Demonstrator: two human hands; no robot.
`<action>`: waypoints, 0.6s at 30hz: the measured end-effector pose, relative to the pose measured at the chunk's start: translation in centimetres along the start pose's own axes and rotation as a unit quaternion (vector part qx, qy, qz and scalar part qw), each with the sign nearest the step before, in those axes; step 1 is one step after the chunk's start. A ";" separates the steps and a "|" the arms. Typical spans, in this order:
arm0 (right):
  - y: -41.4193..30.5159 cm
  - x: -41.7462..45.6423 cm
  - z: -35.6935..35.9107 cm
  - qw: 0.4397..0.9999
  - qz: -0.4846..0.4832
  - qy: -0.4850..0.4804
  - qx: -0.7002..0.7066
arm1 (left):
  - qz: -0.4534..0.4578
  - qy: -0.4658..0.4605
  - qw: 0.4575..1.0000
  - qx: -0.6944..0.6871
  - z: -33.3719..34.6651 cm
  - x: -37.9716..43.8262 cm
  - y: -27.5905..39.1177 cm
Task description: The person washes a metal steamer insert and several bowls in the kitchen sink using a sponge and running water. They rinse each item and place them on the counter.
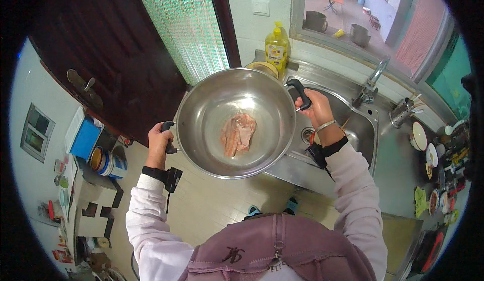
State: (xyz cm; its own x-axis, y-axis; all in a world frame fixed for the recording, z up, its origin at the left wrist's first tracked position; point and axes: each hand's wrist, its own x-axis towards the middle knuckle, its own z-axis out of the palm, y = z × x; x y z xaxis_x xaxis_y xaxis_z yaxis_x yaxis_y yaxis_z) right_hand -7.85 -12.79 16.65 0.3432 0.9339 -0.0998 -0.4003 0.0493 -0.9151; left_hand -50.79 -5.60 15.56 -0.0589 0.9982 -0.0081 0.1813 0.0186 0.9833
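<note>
A wide stainless steel pan (204, 103) hangs between my two hands, with raw, pinkish meat (238, 134) lying on its bottom. My left hand (159, 141) is closed around the black side handle (169, 137) at the pan's left. At the upper right, my right hand (315, 109) grips the opposite black handle (301, 93). The pan is over the floor and overlaps the near left corner of the sink (355, 144) in the view. Part of the sink and its drain (308, 134) shows beneath my right wrist.
A chrome faucet (372, 80) stands behind the sink, near a metal utensil holder (401, 113). A yellow detergent bottle (276, 52) is by the wall. Bowls (418, 136) line the counter's right side. A dark door (113, 46) stands at upper left, with buckets (113, 164) below it.
</note>
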 end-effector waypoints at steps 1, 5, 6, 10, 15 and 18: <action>0.2 0.6 0.0 1.000 0.004 0.008 -0.002 | 0.001 0.004 1.000 -0.006 0.1 0.5 -0.3; 0.7 2.4 -0.3 1.000 -0.006 -0.015 -0.010 | -0.011 0.018 1.000 0.007 0.9 1.5 -1.6; 0.8 2.6 -0.4 1.000 0.000 -0.023 -0.013 | -0.008 0.020 1.000 0.019 1.1 1.6 -1.8; 0.8 3.3 -0.7 0.998 0.014 -0.052 -0.026 | -0.018 0.032 0.998 0.041 1.9 1.7 -2.0; 0.7 4.2 -0.9 0.998 0.039 -0.033 -0.045 | -0.072 0.015 0.997 0.029 2.3 1.3 -1.7; 0.7 4.9 -2.0 0.992 0.055 -0.068 -0.093 | -0.048 0.024 0.997 0.051 2.5 1.4 -1.9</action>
State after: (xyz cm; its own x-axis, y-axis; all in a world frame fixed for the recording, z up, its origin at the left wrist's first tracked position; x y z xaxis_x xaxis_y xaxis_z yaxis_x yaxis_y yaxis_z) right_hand -4.78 -8.88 14.78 0.1840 0.9697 -0.1604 -0.2615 -0.1091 -0.9590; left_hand -48.79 -4.08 13.27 -0.1267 0.9878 -0.0904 0.2712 0.1221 0.9547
